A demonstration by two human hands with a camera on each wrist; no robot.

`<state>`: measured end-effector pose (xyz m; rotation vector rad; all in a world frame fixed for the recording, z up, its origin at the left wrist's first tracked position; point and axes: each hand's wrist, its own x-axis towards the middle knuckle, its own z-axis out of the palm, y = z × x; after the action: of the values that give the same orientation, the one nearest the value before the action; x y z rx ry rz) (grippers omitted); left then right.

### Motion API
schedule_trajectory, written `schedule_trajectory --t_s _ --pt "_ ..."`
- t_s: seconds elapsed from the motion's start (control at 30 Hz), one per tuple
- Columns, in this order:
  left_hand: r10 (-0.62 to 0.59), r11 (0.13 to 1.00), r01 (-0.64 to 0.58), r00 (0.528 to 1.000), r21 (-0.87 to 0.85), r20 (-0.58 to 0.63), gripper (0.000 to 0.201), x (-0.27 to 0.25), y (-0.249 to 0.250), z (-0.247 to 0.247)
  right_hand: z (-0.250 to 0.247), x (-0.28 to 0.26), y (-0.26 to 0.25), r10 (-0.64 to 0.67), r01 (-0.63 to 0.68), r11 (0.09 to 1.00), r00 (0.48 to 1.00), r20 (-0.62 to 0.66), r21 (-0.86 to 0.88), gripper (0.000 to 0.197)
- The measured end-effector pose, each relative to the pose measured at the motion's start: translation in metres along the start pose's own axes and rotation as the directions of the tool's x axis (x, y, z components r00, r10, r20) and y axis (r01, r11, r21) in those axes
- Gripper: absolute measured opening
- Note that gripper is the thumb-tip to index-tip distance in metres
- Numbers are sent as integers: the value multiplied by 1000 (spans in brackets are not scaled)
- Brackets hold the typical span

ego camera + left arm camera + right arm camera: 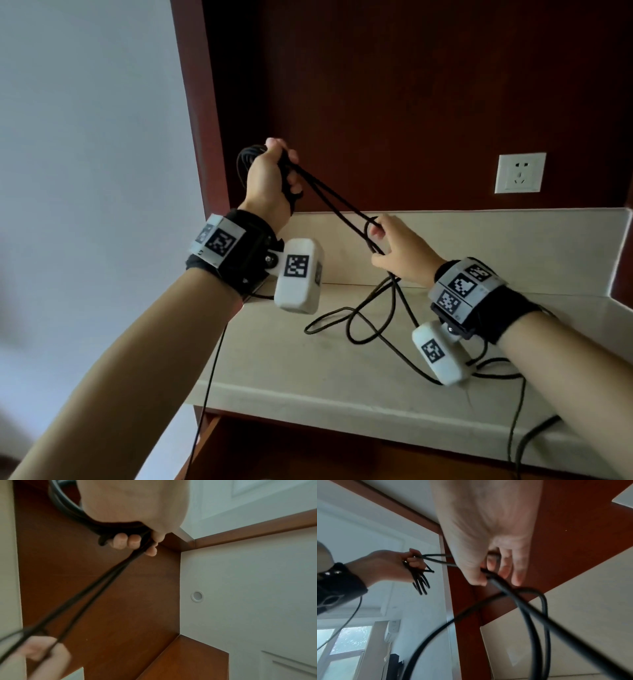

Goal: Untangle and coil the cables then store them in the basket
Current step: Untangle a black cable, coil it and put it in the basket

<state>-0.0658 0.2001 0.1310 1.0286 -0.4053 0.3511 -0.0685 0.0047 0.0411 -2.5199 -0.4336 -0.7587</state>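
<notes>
The left hand gripped a partly wound coil of thin black cable; the right hand pinched its strands. Loose loops lay mid-counter, uncoiled. No basket showed.

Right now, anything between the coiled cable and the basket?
Cannot tell: no basket shows in any view. The left hand grips the coiled black cable, the right hand pinches its strands, and the rest lies looped on the beige countertop.

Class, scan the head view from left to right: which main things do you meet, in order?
Pale wall → left hand gripping the coiled cable → taut cable strands → right hand pinching them → wall socket.
</notes>
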Motion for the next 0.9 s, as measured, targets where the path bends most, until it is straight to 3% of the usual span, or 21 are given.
schedule_trajectory --t_s 0.07,0.13,0.23,0.33,0.43,0.67,0.77,0.83,0.9 --pt "27 999 -25 999 34 -44 35 6 0 -2 0 2 2 -65 63 998 986 -156 -17 55" --pt "-15 997 9 997 -77 -79 36 11 -2 -6 1 2 4 -91 97 995 952 -291 5 69" --pt "-130 922 78 985 -378 -115 38 14 -4 -14 3 1 15 -6 19 999 958 -287 42 78" --pt "-194 853 74 964 -517 -181 39 17 -8 -22 6 2 28 83 -70 986 993 -79 153 56" --pt "-190 883 42 943 -468 -274 36 22 -13 -33 2 7 38 75 -74 985 997 0 154 32" --pt "-176 858 -45 910 -512 -376 32 42 -2 -67 -45 42 55 67 -72 995 995 -70 -72 28" --pt "-169 837 -75 906 -542 -388 34 40 -1 -71 -49 59 55 -3 -20 976 994 -106 -217 26" --pt "-159 816 -115 897 -566 -413 37 39 0 -76 -45 63 59 -144 62 928 969 -200 -367 25" --pt "-140 797 -158 891 -583 -433 39 37 1 -87 -40 63 76 -140 6 918 940 -312 -395 32"
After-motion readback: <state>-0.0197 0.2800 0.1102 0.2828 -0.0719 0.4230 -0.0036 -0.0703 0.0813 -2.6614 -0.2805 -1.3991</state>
